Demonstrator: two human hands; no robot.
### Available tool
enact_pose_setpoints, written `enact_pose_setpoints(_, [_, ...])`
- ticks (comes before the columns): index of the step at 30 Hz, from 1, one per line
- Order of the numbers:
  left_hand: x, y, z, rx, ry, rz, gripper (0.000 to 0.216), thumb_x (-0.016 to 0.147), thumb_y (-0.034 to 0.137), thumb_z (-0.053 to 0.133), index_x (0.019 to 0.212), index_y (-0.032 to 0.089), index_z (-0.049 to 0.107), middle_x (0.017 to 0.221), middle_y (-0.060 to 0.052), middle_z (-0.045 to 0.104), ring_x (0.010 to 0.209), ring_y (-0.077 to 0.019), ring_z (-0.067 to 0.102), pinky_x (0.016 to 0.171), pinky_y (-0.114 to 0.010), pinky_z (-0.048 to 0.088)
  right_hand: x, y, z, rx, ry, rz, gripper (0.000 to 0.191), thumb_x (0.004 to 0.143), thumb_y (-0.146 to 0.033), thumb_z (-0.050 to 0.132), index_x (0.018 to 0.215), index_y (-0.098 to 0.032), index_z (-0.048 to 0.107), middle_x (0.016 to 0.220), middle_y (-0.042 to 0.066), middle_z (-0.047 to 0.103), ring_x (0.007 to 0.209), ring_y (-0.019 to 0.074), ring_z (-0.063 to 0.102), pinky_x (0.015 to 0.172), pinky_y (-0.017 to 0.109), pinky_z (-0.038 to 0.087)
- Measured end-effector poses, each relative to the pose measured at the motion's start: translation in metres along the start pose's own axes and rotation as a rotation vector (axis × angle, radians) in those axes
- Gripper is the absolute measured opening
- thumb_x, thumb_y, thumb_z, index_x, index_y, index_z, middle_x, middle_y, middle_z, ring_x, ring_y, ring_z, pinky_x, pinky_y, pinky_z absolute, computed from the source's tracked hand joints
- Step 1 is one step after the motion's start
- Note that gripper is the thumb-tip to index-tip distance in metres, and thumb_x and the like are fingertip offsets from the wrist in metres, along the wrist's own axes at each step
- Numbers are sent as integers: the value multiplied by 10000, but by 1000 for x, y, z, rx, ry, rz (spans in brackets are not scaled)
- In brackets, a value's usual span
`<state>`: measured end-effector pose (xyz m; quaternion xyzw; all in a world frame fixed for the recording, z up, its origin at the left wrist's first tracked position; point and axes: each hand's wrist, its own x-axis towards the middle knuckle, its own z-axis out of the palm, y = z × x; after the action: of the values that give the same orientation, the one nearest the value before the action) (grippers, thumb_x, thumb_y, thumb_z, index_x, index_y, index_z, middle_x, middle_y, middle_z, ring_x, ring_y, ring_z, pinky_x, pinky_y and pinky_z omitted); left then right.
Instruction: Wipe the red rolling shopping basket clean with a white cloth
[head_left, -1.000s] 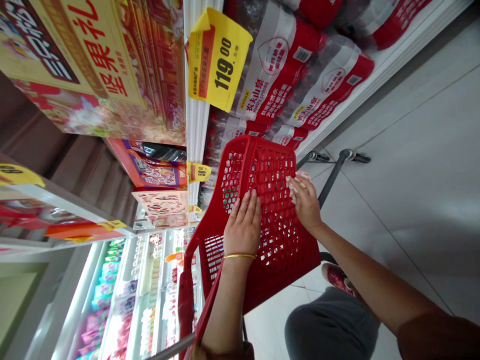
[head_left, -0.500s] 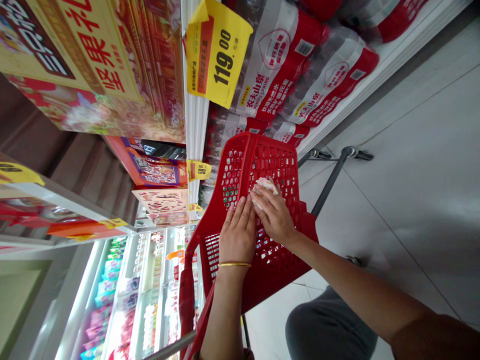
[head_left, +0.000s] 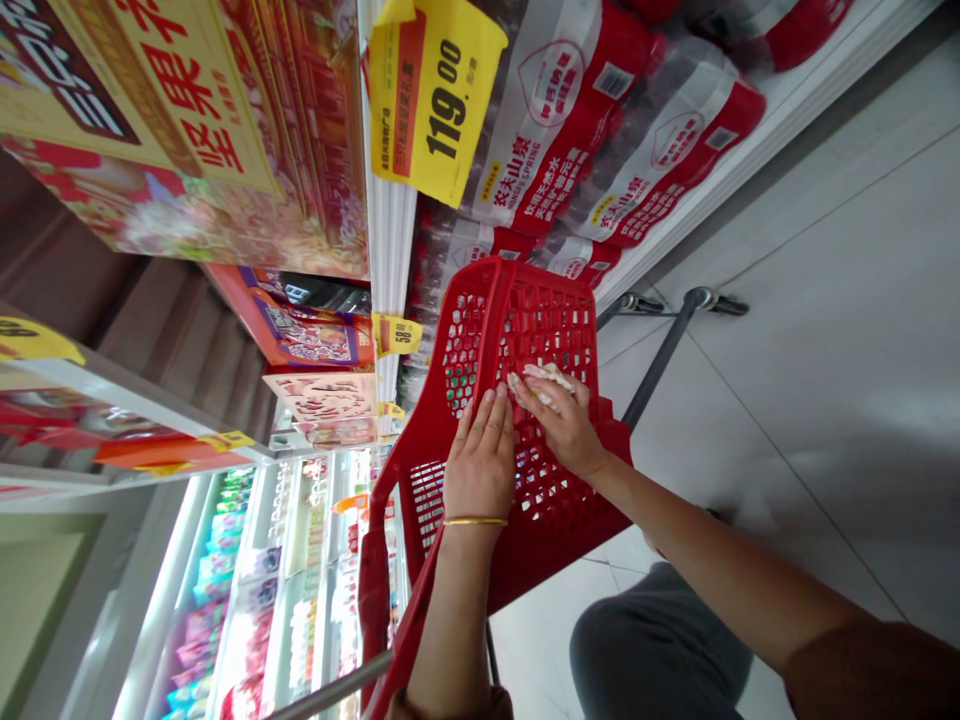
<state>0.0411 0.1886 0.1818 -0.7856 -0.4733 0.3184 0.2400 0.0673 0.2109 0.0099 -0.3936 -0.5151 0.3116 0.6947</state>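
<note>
Left to right, as I read the view from my remote station.

At nine to eleven o'clock stand shelves of gift boxes (head_left: 187, 130), with a lit chiller cabinet (head_left: 247, 600) at seven o'clock. I count two yellow price tags that I can read: the large price tag (head_left: 435, 95) marked 119.00 and a small tag (head_left: 397, 333) below it. At least four shrink-wrapped packs of bottled water (head_left: 570, 130) lie at one o'clock.

At centre is one red mesh shopping basket (head_left: 525, 310) on a grey frame (head_left: 664, 350).

The left hand (head_left: 480, 465), wearing one gold bangle (head_left: 475, 521), lies flat on the basket's wall. Its grip is open and it holds nothing.

The right hand (head_left: 566, 425), at two o'clock from the left hand and almost touching it, has its grip closed on one pale crumpled cloth (head_left: 544, 375). The cloth is pressed against the mesh at the fingertips.

Pale floor tiles (head_left: 825, 350) fill three o'clock, and one grey-trousered knee (head_left: 660, 650) shows at five o'clock.

Risks, in my judgement:
- The cloth may snag in the mesh holes.
- A fingertip may catch in a hole.
- The basket may shift on its frame if the bracing left hand slips.
</note>
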Motion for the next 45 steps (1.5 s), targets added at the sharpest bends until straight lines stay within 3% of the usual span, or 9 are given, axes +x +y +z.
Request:
enact_pose_setpoints(5, [0,3,-2,26,0,6,479,928,117,414,1406,93,399,1444,-115,439,1357,-218,397,1176,-425,297,-6,15,-6,-28,9,-6,512,972,-163,407,1453,-318,324,1205,60,622,1167,170,550,1004,371,386])
enact_pose_setpoints(10, [-2,10,-2,9,-9,-25,493,925,125,419,1417,144,398,1442,-94,440,1373,-230,363,1193,-468,248,-11,28,-14,-46,75,137,478,961,-144,363,1407,-309,412,1189,85,580,1136,213,553,916,403,432])
enact_pose_setpoints(14, [-4,17,2,16,-42,-43,486,926,112,386,1412,116,402,1457,-101,410,1378,-209,353,1208,-434,210,1,11,-18,17,116,210,480,952,-151,375,1398,-324,421,1203,92,551,1150,228,528,937,424,453])
enact_pose_setpoints(20, [-5,26,9,36,-53,-57,485,915,89,354,1394,110,433,1416,-107,476,1371,-207,364,1202,-432,227,13,-15,-12,64,-13,71,460,965,-191,395,1403,-333,411,1268,76,570,1199,212,528,965,406,417])
enact_pose_setpoints(30, [-3,35,18,-6,-38,-107,590,915,95,364,1484,131,213,1497,-82,338,1411,-208,285,1211,-427,197,-4,12,-14,16,-53,-18,415,987,-213,374,1393,-268,438,1224,89,601,1185,193,528,929,358,395])
enact_pose_setpoints(37, [1,46,35,40,-94,-90,510,953,170,337,1461,167,291,1504,-36,322,1413,-148,290,1211,-429,-7,-28,35,-21,42,-27,119,403,988,-232,354,1367,-297,473,1198,85,586,1158,223,533,928,406,412])
enact_pose_setpoints(45, [1,48,35,21,-93,-123,501,950,171,354,1450,176,324,1505,-34,326,1415,-151,286,1210,-431,-12,-35,44,-25,60,2,194,372,977,-228,353,1274,-257,576,1174,101,574,1142,243,531,941,441,448])
